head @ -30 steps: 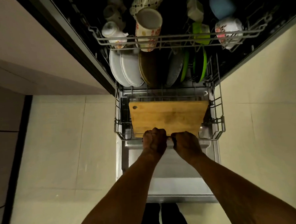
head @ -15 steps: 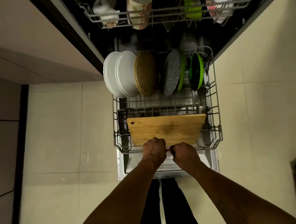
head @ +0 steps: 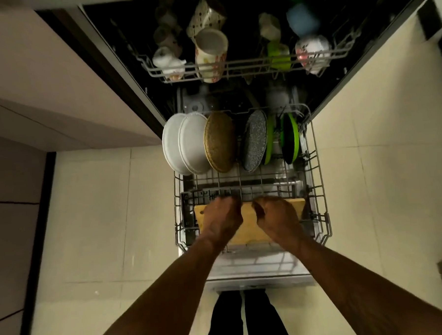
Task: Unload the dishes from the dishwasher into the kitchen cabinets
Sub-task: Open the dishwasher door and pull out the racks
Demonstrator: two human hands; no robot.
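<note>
The lower dishwasher rack (head: 318, 187) is pulled out over the open door (head: 258, 270). A wooden cutting board (head: 248, 230) leans in its front part. My left hand (head: 223, 217) and my right hand (head: 277, 214) lie side by side over the board, fingers curled near its top edge; blur hides whether they grip it. Behind stand two white plates (head: 183, 143), a brown plate (head: 220, 141), a speckled grey plate (head: 254, 141) and green-rimmed plates (head: 290, 138). The upper rack (head: 235, 67) holds a patterned mug (head: 210, 52), a blue cup (head: 301, 19) and a green cup (head: 279, 55).
A beige cabinet front (head: 57, 86) flanks the dishwasher on the left. Pale floor tiles (head: 102, 212) spread on both sides of the door. My legs in dark trousers (head: 248, 319) stand just before the door's front edge.
The lower rack has slid fully out with the board and plates. Both hands have left the rack's front rail and moved forward over the cutting board.
</note>
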